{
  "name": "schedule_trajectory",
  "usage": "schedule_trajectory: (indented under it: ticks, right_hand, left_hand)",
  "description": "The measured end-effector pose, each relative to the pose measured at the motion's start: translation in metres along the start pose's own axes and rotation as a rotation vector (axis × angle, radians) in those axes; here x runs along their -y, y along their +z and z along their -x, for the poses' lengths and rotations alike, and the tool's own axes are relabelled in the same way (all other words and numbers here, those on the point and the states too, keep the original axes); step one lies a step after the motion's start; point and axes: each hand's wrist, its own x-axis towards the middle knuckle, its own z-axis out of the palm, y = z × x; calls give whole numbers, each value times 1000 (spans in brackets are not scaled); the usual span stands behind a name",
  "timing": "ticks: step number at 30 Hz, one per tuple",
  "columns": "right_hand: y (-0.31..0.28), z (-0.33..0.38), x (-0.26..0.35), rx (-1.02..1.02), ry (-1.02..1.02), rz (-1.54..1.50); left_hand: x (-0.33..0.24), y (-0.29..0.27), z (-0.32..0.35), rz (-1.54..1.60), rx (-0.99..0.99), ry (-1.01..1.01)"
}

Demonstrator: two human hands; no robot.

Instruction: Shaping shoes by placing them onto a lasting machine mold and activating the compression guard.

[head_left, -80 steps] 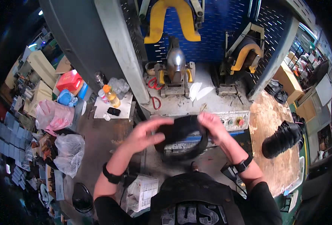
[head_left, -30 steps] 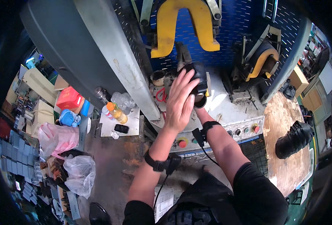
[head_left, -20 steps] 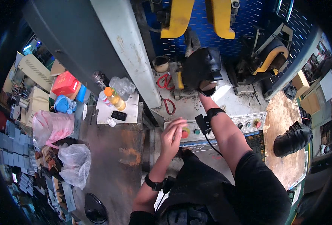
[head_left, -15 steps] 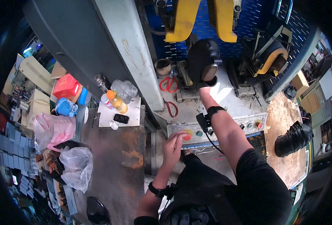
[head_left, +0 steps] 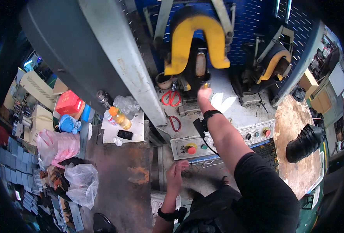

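Nearest, the left hand (head_left: 176, 173) hangs low in front of the body, fingers loosely curled, its grip holding nothing — it sits just below the control panel (head_left: 222, 138), close to the red round button (head_left: 191, 150) without touching it. A green button (head_left: 204, 146) lies just to the right of the red one, and further knobs sit toward the panel's right end.

Farther off, the right arm stretches out across the grey machine surface (head_left: 234, 112), a dark band on the wrist. The right hand (head_left: 204, 93) reaches up to the dark, rounded workpiece (head_left: 197, 64) sitting in the press under the big yellow clamp (head_left: 194, 40); the fingertips touch its lower edge, but whether the grip closes on it I cannot tell — the fingers are hidden against the dark shape.

Just left of that hand lie red-handled scissors (head_left: 171, 97), with a second red-handled tool (head_left: 175, 123) nearer. A second yellow clamp (head_left: 275, 62) stands far right, and a black ribbed piece (head_left: 304, 139) lies on the wooden board (head_left: 292, 155) at the right. To the left, an orange-capped bottle (head_left: 119, 117) stands on a small white tray (head_left: 123, 130), with a red box (head_left: 69, 104) and pink bag (head_left: 55, 143) beyond.
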Motion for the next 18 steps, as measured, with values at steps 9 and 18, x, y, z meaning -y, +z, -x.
schedule_trajectory:
  ticks: [9, 18]
  right_hand:
    - [-62, -26, 4, 728, 506, -378]
    - [-383, -50, -48, 1130, 705, -389]
  left_hand:
    - [-79, 117, -23, -49, 83, 140]
    - [-151, 337, -122, -72, 232, 474]
